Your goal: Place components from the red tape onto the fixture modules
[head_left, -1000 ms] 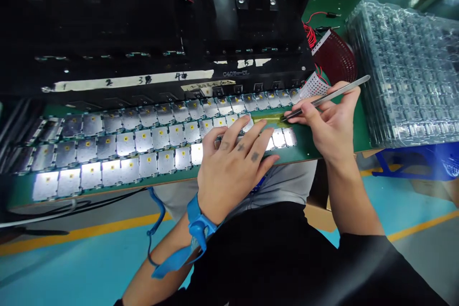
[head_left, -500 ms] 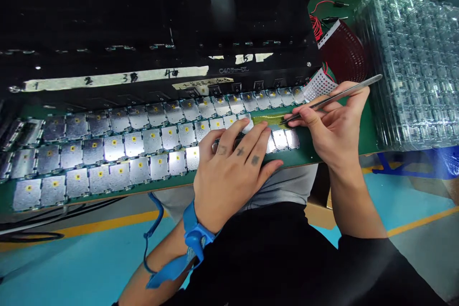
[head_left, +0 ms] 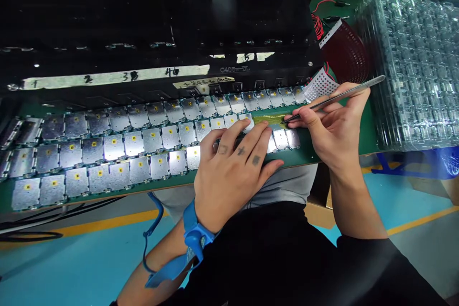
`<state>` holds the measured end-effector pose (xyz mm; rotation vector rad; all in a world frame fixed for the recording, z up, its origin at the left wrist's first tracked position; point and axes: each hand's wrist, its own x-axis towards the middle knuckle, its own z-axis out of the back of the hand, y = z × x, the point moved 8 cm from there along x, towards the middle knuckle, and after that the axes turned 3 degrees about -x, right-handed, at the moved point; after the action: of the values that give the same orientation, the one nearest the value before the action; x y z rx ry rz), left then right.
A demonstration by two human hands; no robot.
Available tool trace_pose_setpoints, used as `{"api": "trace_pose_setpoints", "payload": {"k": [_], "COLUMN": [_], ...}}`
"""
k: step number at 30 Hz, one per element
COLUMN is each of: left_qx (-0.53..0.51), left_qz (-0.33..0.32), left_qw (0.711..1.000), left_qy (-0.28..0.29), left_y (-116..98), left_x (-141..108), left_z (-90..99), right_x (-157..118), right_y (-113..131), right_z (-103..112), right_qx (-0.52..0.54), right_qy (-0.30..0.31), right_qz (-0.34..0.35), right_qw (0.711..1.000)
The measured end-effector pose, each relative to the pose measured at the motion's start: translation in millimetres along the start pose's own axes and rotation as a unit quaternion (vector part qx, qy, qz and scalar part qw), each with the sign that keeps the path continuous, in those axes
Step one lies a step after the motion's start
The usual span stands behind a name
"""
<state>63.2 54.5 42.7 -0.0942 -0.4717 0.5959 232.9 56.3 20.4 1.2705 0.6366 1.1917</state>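
Observation:
Tweezers (head_left: 332,101) of grey metal lie between the thumb and fingers of my right hand (head_left: 335,126). Their tip points left and meets a yellow-green strip (head_left: 271,120). My left hand (head_left: 234,167) is laid over the rows with its fingers stretched out, fingertips at the strip's left part and on the silver plates beside it. Silver square boards (head_left: 153,139) with small yellow stickers stand in three rows on the green mat (head_left: 306,153). Some of the boards are hidden beneath my left hand. A blue wrist strap (head_left: 195,236) circles my left wrist.
A black machine (head_left: 143,24) with switches and numbered tape rises behind the rows. Clear plastic trays (head_left: 418,71) are stacked at the right. Red wires (head_left: 317,27) and a dark red ribbon cable (head_left: 347,55) lie at the back right. A blue cord (head_left: 155,217) hangs below the table's edge.
Both hands and the tweezers hold almost the same place. The view has shifted very slightly.

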Motion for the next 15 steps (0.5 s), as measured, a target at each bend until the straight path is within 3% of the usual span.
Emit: {"api": "trace_pose_setpoints", "payload": {"k": [15], "left_qx": [0.007], "left_qz": [-0.010], "left_qw": [1.000], "left_qy": [0.021], "left_y": [-1.0], "left_x": [-1.8], "left_z": [-2.6], "right_x": [0.0], "right_y": [3.3], "right_z": [3.5], "right_qx": [0.011], "right_qy": [-0.023], "right_qz": [-0.025], "right_qw": [0.999]}}
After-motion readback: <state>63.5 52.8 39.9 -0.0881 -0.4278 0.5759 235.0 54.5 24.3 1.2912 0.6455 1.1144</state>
